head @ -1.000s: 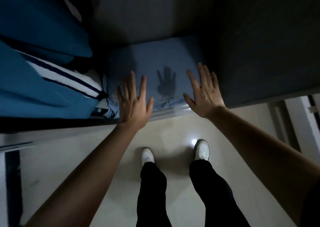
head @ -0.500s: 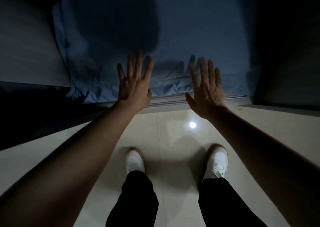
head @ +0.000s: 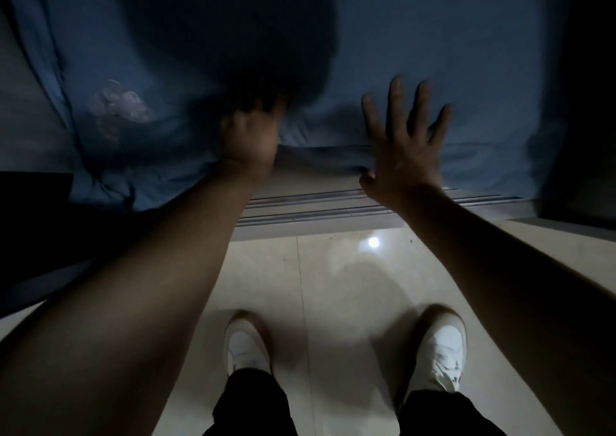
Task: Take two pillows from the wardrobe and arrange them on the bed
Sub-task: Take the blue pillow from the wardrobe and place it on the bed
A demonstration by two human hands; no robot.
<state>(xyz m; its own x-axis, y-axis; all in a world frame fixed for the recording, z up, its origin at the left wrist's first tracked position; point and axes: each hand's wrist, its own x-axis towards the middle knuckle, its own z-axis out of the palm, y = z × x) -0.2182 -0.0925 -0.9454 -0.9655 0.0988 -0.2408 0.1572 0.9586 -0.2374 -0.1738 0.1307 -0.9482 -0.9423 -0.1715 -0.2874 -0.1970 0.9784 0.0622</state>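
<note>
Reaching forward over the pale glossy tiled floor (head: 333,285), we have both bare arms stretched toward a large soft blue fabric pillow (head: 416,52) that fills the dark wardrobe opening. Our right hand (head: 405,150) lies flat against the pillow's near edge, fingers (head: 396,102) spread wide apart, thumb down at the folded hem just above the grey metal sliding-door track (head: 333,207). Our left hand (head: 251,142), left of the right one along the same near edge, is blurred and its fingers sink into heavy shadow on the pillow, so we cannot tell whether they are spread or closed on the fabric. A faint pale printed motif (head: 120,105) shows on the pillow, well to the left of the left hand. Nearer us than the track, our two white sneakers (head: 246,345) stand on the floor below black trouser legs (head: 253,405), with a small bright light reflection (head: 373,242) on the tiles just beside the track.
</note>
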